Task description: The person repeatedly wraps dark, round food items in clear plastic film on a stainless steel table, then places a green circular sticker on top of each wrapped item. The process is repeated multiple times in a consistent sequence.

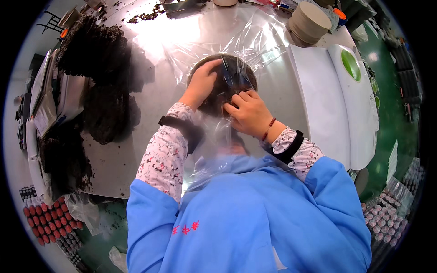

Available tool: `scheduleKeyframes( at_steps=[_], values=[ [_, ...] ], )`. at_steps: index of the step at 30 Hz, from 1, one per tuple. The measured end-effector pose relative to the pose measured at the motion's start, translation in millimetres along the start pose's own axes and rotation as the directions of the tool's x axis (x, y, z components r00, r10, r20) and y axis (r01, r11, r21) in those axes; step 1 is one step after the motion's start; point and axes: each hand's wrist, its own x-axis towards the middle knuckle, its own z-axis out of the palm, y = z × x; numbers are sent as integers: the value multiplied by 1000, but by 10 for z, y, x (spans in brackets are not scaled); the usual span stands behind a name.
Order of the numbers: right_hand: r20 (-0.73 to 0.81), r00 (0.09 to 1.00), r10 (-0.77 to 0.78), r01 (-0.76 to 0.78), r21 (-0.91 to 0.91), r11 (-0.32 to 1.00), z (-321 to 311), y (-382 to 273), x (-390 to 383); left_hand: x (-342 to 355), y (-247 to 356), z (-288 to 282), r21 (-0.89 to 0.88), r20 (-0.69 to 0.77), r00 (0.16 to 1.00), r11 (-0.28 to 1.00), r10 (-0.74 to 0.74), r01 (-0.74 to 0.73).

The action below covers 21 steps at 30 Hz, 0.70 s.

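A round, dark brown disc [210, 107] lies on the shiny table under a sheet of clear plastic film [266, 34]. The film spreads past its far side and runs back toward my body. My left hand [201, 85] rests on the left part of the disc, its index finger stretched toward the far rim. At the disc's near right edge, my right hand [249, 113] has its fingers curled and appears to pinch the film; the fingertips are partly hidden. Glare on the film blurs some of the disc's surface.
Dark, crumbly slabs [95, 50] lie stacked at the left, beside papers and bags [68, 98]. White sheets [325, 104] with a green oval cover the right side. Round pale discs [310, 22] are stacked at the back right. A metal ring [177, 5] sits at the far edge.
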Motion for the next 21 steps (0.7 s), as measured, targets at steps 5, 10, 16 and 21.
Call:
scheduleKeyframes(
  at_steps=[5,10,16,21],
  values=[
    [-23,995,99,-96,109,989,-46,-28,13,-924,1263,-196,-499,207,963,865,172,-47],
    [33,977,211,-214,198,957,-9,-117,99,-2122,1174,-361,-228,659,751,961,36,154],
    [37,981,192,-195,203,960,-17,-114,109,-1715,200,102,875,205,921,359,331,-324],
    [106,990,88,-116,288,951,-123,29,23,-1067,252,203,733,210,915,564,345,-381]
  ],
)
